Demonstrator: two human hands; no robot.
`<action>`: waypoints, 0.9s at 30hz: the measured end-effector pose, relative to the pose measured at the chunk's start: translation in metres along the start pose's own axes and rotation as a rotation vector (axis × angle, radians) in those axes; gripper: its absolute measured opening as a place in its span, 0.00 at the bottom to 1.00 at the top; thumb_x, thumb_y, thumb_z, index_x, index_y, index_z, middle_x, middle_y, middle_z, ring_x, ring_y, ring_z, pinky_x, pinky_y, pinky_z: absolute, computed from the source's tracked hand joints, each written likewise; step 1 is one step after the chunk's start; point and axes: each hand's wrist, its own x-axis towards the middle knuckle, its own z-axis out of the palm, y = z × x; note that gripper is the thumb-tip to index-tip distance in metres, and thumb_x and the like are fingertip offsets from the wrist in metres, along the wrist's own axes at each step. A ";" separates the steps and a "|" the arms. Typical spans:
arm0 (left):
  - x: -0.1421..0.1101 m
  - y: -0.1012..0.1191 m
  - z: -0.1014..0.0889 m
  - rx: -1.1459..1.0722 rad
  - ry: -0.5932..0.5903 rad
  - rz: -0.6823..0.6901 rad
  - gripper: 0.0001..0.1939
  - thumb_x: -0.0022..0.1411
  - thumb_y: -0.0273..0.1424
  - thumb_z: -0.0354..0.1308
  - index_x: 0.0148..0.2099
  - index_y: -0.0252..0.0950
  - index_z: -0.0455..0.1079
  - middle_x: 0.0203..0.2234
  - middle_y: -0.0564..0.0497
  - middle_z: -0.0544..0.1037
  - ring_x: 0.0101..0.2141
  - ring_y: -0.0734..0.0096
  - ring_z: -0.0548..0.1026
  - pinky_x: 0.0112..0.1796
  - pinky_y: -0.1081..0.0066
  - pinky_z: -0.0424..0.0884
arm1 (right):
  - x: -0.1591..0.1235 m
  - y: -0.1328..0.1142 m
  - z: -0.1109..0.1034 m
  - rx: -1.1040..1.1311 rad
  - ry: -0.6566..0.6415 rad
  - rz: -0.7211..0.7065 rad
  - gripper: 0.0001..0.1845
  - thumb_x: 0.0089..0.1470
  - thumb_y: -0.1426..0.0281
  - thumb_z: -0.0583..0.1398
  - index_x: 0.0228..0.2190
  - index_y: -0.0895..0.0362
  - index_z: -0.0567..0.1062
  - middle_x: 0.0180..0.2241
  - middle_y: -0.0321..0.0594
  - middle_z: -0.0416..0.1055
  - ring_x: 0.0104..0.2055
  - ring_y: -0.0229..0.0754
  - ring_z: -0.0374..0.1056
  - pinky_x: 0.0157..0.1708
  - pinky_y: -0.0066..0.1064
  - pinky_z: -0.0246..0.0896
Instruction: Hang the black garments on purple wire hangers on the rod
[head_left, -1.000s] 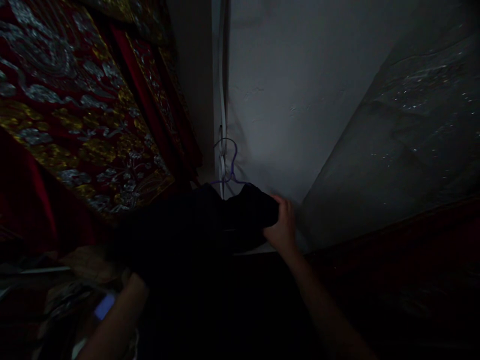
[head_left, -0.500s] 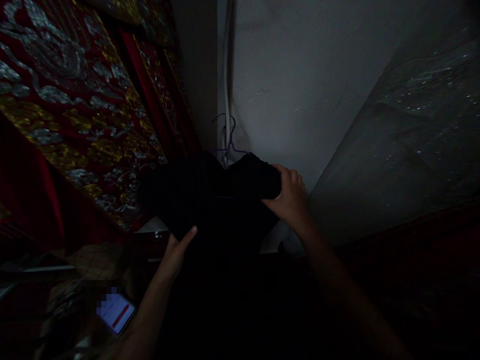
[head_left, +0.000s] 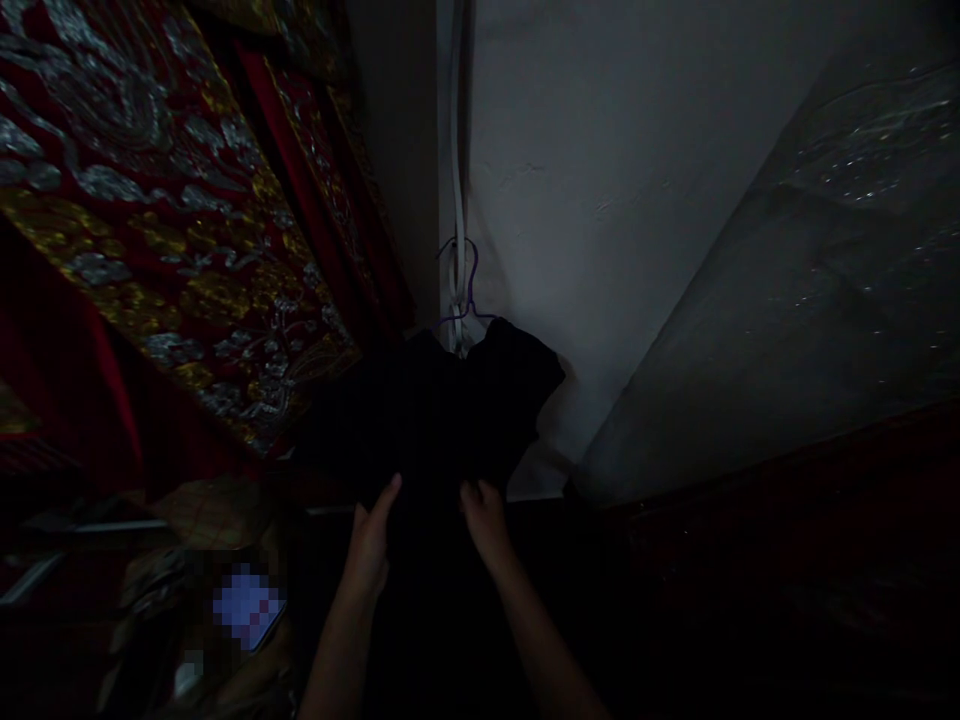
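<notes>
A black short-sleeved garment (head_left: 450,420) hangs in front of me on a thin purple hanger (head_left: 471,305). The hanger's hook is up beside a pale cord (head_left: 456,190) at the wall corner. Low on the garment's left side is my left hand (head_left: 369,545), thumb in front and the other fingers hidden behind the cloth. My right hand (head_left: 486,518) has its fingers curled in on the front of the garment, a little to the right. The dark cloth hides its folds and lower edge.
Red fabric with silver and gold embroidery (head_left: 187,220) hangs at the left. A pale wall (head_left: 570,200) rises behind, with a clear glittering sheet (head_left: 825,270) on its right. At lower left lies a lit phone (head_left: 247,608), partly blurred, among dim clutter.
My left hand has come up from the lower left onto the cloth. My right hand has let go of the right sleeve and moved down and left to the garment's front.
</notes>
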 end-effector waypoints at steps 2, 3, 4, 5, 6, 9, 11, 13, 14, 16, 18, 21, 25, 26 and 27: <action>0.008 -0.006 -0.011 0.099 0.163 0.289 0.27 0.57 0.36 0.68 0.57 0.38 0.68 0.56 0.44 0.73 0.59 0.55 0.70 0.60 0.57 0.65 | -0.003 0.005 -0.012 -0.027 -0.013 0.047 0.17 0.46 0.54 0.58 0.19 0.54 0.66 0.18 0.33 0.62 0.23 0.39 0.61 0.24 0.31 0.58; 0.012 -0.012 -0.016 0.167 0.245 0.445 0.28 0.57 0.36 0.67 0.58 0.39 0.66 0.58 0.44 0.71 0.60 0.55 0.67 0.61 0.57 0.63 | -0.005 0.005 -0.018 -0.034 -0.008 0.060 0.18 0.45 0.53 0.59 0.18 0.53 0.64 0.17 0.31 0.59 0.21 0.38 0.58 0.22 0.30 0.55; 0.014 -0.019 -0.020 0.241 0.303 0.584 0.29 0.57 0.35 0.66 0.60 0.39 0.64 0.59 0.44 0.68 0.61 0.55 0.65 0.62 0.56 0.61 | -0.007 0.004 -0.024 -0.037 -0.012 0.071 0.19 0.44 0.53 0.59 0.18 0.53 0.63 0.16 0.31 0.58 0.20 0.36 0.56 0.21 0.29 0.52; 0.014 -0.027 -0.022 0.310 0.323 0.690 0.29 0.58 0.34 0.65 0.61 0.40 0.63 0.60 0.43 0.66 0.62 0.55 0.64 0.62 0.56 0.60 | -0.009 0.001 -0.028 -0.040 -0.030 0.078 0.20 0.44 0.52 0.59 0.17 0.53 0.62 0.16 0.30 0.57 0.20 0.36 0.55 0.21 0.29 0.51; 0.013 -0.036 -0.022 0.372 0.283 0.753 0.28 0.60 0.34 0.64 0.61 0.41 0.62 0.60 0.43 0.65 0.62 0.55 0.64 0.62 0.55 0.60 | -0.010 -0.002 -0.031 -0.043 -0.064 0.081 0.21 0.45 0.52 0.59 0.16 0.53 0.62 0.15 0.31 0.57 0.19 0.35 0.55 0.21 0.29 0.50; 0.004 -0.065 -0.009 0.516 -0.112 0.737 0.20 0.60 0.29 0.60 0.56 0.39 0.68 0.53 0.44 0.72 0.55 0.56 0.70 0.58 0.56 0.65 | -0.014 -0.013 -0.034 -0.068 -0.200 0.075 0.24 0.50 0.51 0.58 0.13 0.53 0.61 0.13 0.33 0.58 0.18 0.36 0.56 0.22 0.30 0.51; -0.002 -0.080 0.006 0.557 -0.341 0.665 0.19 0.59 0.27 0.58 0.53 0.38 0.70 0.48 0.44 0.76 0.51 0.57 0.75 0.54 0.58 0.69 | -0.016 -0.019 -0.035 -0.069 -0.253 0.072 0.27 0.51 0.49 0.58 0.12 0.54 0.63 0.12 0.34 0.58 0.18 0.36 0.57 0.22 0.30 0.52; -0.005 -0.087 0.021 0.565 -0.428 0.618 0.18 0.58 0.26 0.57 0.52 0.37 0.70 0.45 0.44 0.79 0.47 0.59 0.77 0.50 0.60 0.72 | -0.016 -0.023 -0.037 -0.044 -0.275 0.075 0.29 0.50 0.45 0.59 0.13 0.54 0.64 0.12 0.33 0.58 0.18 0.35 0.56 0.22 0.30 0.51; -0.007 -0.088 0.026 0.564 -0.437 0.612 0.17 0.59 0.26 0.56 0.52 0.37 0.70 0.43 0.45 0.80 0.45 0.60 0.79 0.48 0.62 0.73 | -0.016 -0.025 -0.039 -0.023 -0.287 0.077 0.31 0.49 0.43 0.59 0.13 0.54 0.63 0.13 0.33 0.57 0.18 0.35 0.55 0.22 0.30 0.50; -0.008 -0.086 0.033 0.565 -0.437 0.631 0.13 0.60 0.27 0.55 0.47 0.37 0.72 0.37 0.47 0.81 0.39 0.62 0.80 0.42 0.65 0.75 | -0.016 -0.028 -0.044 0.041 -0.315 0.077 0.33 0.48 0.39 0.59 0.14 0.54 0.64 0.13 0.32 0.57 0.18 0.34 0.54 0.22 0.30 0.49; -0.009 -0.082 0.036 0.565 -0.415 0.665 0.09 0.60 0.28 0.55 0.42 0.36 0.73 0.32 0.49 0.81 0.35 0.64 0.80 0.39 0.67 0.75 | -0.017 -0.031 -0.048 0.132 -0.356 0.080 0.33 0.47 0.38 0.60 0.18 0.56 0.67 0.14 0.31 0.58 0.18 0.34 0.53 0.22 0.30 0.48; -0.012 -0.080 0.035 0.556 -0.362 0.650 0.09 0.60 0.29 0.56 0.41 0.36 0.75 0.31 0.49 0.82 0.33 0.64 0.80 0.37 0.68 0.75 | -0.020 -0.035 -0.053 0.251 -0.418 0.110 0.29 0.48 0.43 0.63 0.26 0.58 0.73 0.17 0.31 0.61 0.19 0.33 0.55 0.22 0.28 0.48; -0.016 -0.083 0.030 0.559 -0.316 0.612 0.09 0.61 0.33 0.57 0.40 0.37 0.78 0.32 0.49 0.83 0.33 0.62 0.82 0.38 0.67 0.76 | -0.022 -0.040 -0.059 0.257 -0.481 0.170 0.24 0.49 0.48 0.63 0.23 0.58 0.72 0.16 0.31 0.63 0.18 0.33 0.55 0.21 0.28 0.48; -0.017 -0.083 0.029 0.563 -0.310 0.618 0.09 0.62 0.33 0.57 0.39 0.37 0.78 0.31 0.49 0.83 0.33 0.62 0.82 0.37 0.67 0.76 | -0.022 -0.042 -0.059 0.231 -0.501 0.183 0.23 0.49 0.50 0.62 0.21 0.57 0.70 0.15 0.31 0.62 0.17 0.33 0.55 0.20 0.27 0.47; -0.018 -0.083 0.028 0.568 -0.309 0.628 0.09 0.62 0.33 0.57 0.37 0.38 0.78 0.30 0.50 0.83 0.32 0.62 0.81 0.36 0.67 0.76 | -0.022 -0.044 -0.060 0.198 -0.519 0.195 0.22 0.50 0.52 0.61 0.20 0.57 0.69 0.14 0.31 0.61 0.16 0.32 0.54 0.20 0.27 0.46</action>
